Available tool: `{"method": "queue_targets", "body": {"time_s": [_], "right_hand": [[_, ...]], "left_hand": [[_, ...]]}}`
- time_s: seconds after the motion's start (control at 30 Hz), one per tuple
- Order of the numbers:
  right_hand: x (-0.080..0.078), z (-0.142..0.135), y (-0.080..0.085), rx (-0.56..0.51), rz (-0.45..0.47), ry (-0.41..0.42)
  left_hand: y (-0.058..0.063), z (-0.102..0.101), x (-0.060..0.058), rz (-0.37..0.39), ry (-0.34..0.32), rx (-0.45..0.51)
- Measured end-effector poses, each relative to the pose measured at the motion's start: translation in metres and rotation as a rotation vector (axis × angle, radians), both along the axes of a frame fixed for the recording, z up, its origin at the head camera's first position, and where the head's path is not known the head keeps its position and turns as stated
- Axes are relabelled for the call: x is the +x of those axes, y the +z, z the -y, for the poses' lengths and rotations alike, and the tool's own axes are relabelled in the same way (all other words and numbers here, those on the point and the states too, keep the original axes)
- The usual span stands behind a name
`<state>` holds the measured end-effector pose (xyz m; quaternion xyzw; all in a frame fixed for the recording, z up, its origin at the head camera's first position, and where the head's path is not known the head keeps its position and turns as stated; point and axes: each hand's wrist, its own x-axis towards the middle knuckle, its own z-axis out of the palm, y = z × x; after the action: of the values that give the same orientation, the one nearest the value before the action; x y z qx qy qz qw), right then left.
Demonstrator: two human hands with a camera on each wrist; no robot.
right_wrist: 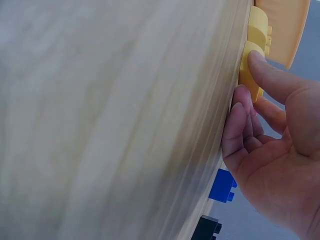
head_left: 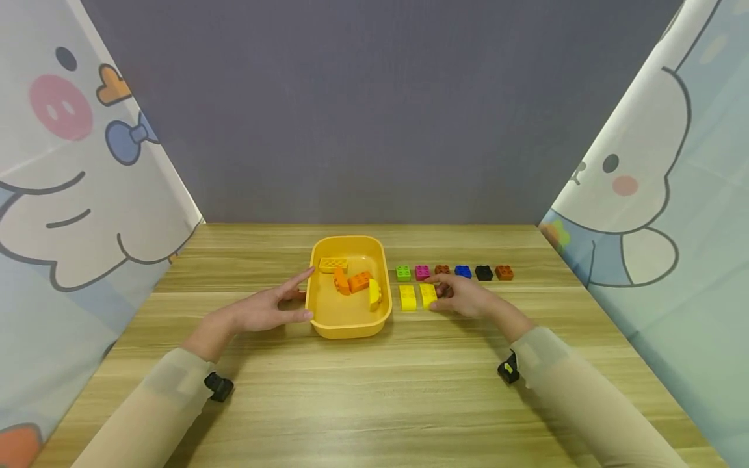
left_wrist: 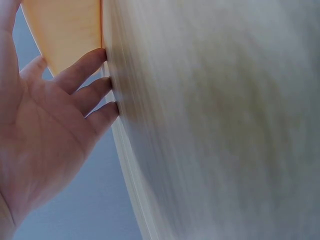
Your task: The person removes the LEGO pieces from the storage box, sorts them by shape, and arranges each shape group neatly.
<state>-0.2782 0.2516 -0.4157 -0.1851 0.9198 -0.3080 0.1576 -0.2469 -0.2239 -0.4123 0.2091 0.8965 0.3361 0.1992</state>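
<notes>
My right hand (head_left: 466,298) pinches a yellow toy brick (head_left: 428,294) on the table between thumb and forefinger. In the right wrist view the thumb lies along this brick's near end, and the other fingers are curled beside it. A second yellow brick (head_left: 407,298) stands just left of it, by the tray. My left hand (head_left: 266,312) is spread at the left side of a yellow-orange tray (head_left: 339,316), thumb and forefinger at its rim. Inside the tray lie a yellow brick (head_left: 333,264), two orange bricks (head_left: 360,281) and a rounded yellow brick (head_left: 374,295).
Behind the yellow bricks runs a row of small bricks: green (head_left: 403,273), magenta (head_left: 422,272), brown (head_left: 442,270), blue (head_left: 463,271), black (head_left: 484,272) and another brown one (head_left: 504,272). A grey panel (head_left: 368,117) rises at the table's back edge, with printed cloths on both sides.
</notes>
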Motion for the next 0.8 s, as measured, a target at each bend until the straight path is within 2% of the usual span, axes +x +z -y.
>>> {"method": "queue_targets", "body": {"time_s": [0.5, 0.7, 0.8], "right_hand": [[0.004, -0.008, 0.003, -0.038, -0.005, -0.002], [0.006, -0.005, 0.013, -0.082, -0.093, -0.031], [0.006, 0.003, 0.019, -0.107, -0.137, -0.019]], "left_hand": [[-0.002, -0.001, 0.000, -0.013, -0.007, 0.011], [-0.002, -0.001, 0.000, -0.019, -0.001, 0.003], [-0.002, 0.000, 0.000, -0.014, 0.003, 0.004]]}}
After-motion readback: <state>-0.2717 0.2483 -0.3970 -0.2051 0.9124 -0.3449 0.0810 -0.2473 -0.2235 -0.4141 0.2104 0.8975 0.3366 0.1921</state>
